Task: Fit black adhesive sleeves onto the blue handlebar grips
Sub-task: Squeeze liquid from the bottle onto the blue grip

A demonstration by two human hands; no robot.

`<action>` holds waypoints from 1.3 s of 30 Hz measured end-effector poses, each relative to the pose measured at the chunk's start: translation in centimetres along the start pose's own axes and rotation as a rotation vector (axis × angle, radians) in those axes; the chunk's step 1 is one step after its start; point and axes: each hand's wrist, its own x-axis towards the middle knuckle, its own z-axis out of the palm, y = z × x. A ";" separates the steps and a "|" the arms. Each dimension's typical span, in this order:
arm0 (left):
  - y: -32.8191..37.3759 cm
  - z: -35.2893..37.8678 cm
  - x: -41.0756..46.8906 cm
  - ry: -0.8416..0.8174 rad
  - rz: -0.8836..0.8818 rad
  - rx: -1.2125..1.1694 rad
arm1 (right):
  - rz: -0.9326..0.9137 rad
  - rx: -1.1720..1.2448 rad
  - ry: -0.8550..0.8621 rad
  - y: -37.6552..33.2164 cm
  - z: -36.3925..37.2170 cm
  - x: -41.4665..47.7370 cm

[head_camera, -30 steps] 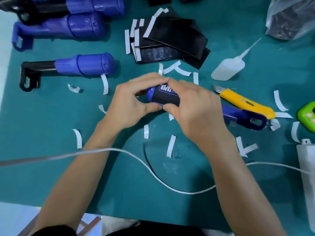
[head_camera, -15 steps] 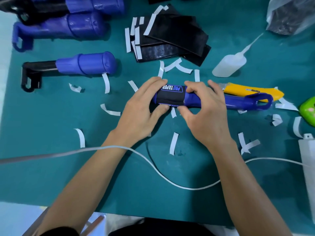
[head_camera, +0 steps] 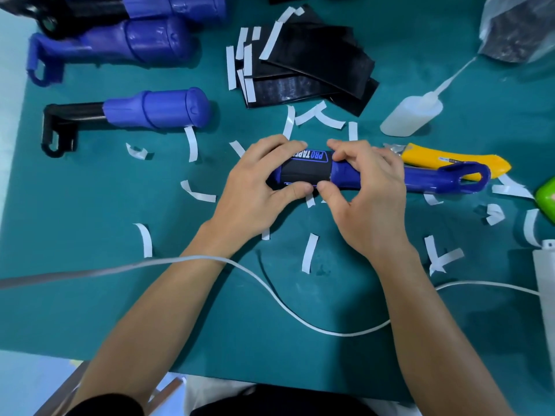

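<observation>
A blue handlebar grip [head_camera: 432, 178] lies sideways at the middle of the green mat, its loop end pointing right. A black adhesive sleeve [head_camera: 306, 172] printed "PRO TAPER" is wrapped round its left part. My left hand [head_camera: 255, 190] grips the sleeved end, fingers over the top and thumb at the near edge. My right hand [head_camera: 366, 193] grips the grip just right of the sleeve, thumb tip meeting my left thumb. A pile of loose black sleeves [head_camera: 303, 70] with white backing strips lies behind.
Three more blue grips [head_camera: 156, 109] lie at the back left. A yellow utility knife [head_camera: 450, 162] sits behind the held grip, a glue bottle [head_camera: 411, 115] beyond it. Peeled white strips [head_camera: 309, 253] litter the mat [head_camera: 90, 310]. A white cable [head_camera: 285, 304] crosses in front.
Both hands turned the grip so the sleeve's printed side faces up, and they slid closer together; both thumbs now meet at the sleeve's near edge.
</observation>
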 end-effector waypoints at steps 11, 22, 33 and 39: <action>0.0 0.1 0.0 0.041 0.064 0.050 | -0.039 0.069 0.046 0.3 0.6 -0.2; 0.6 0.1 -0.4 0.030 -0.015 -0.047 | 0.089 0.056 0.012 -0.9 0.9 -0.6; 1.2 -0.2 -0.4 0.016 -0.071 -0.121 | 0.135 0.030 -0.031 -1.0 0.5 -0.2; 0.5 -0.4 -0.4 -0.058 -0.032 -0.049 | 0.048 -0.072 -0.106 -0.9 -0.1 0.1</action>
